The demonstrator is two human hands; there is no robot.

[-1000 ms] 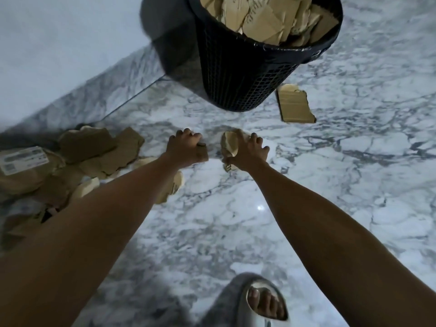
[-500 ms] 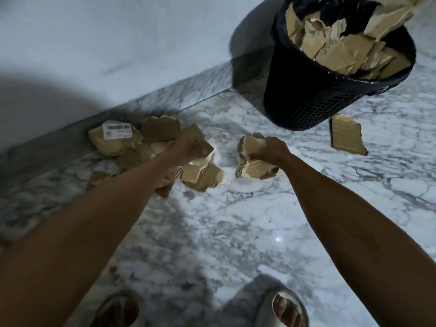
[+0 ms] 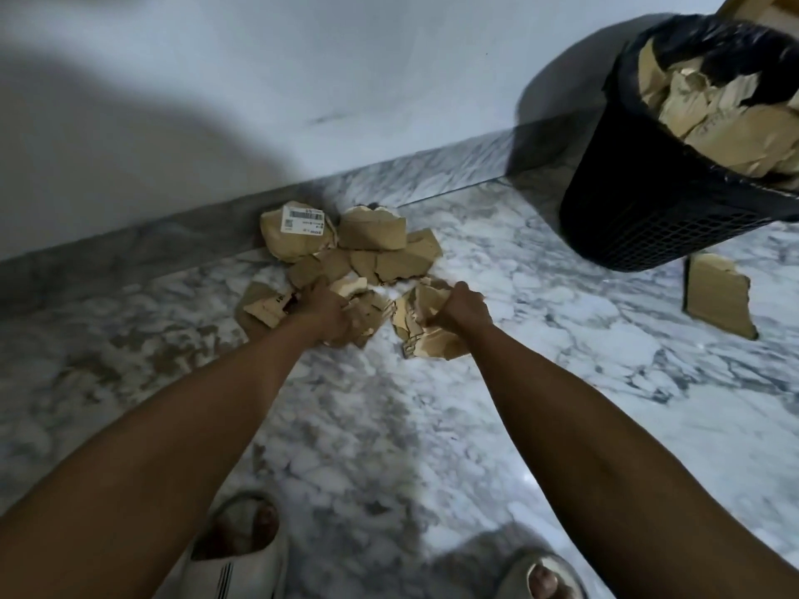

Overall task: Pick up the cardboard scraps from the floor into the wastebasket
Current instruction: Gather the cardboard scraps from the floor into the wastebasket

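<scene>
A heap of brown cardboard scraps lies on the marble floor against the wall's skirting. One scrap at its back carries a white barcode label. My left hand reaches into the near side of the heap and grips scraps there. My right hand grips a bunch of torn cardboard pieces low over the floor. The black mesh wastebasket stands tilted in view at the upper right, filled high with cardboard. A single flat scrap lies on the floor just in front of the basket.
The white wall and grey marble skirting bound the floor at the back. My two feet in slippers stand at the bottom edge. A wooden corner shows behind the basket.
My view swung left, so the basket moved to the right edge. Both hands came down from near the basket to the heap by the wall, each still gripping cardboard.
</scene>
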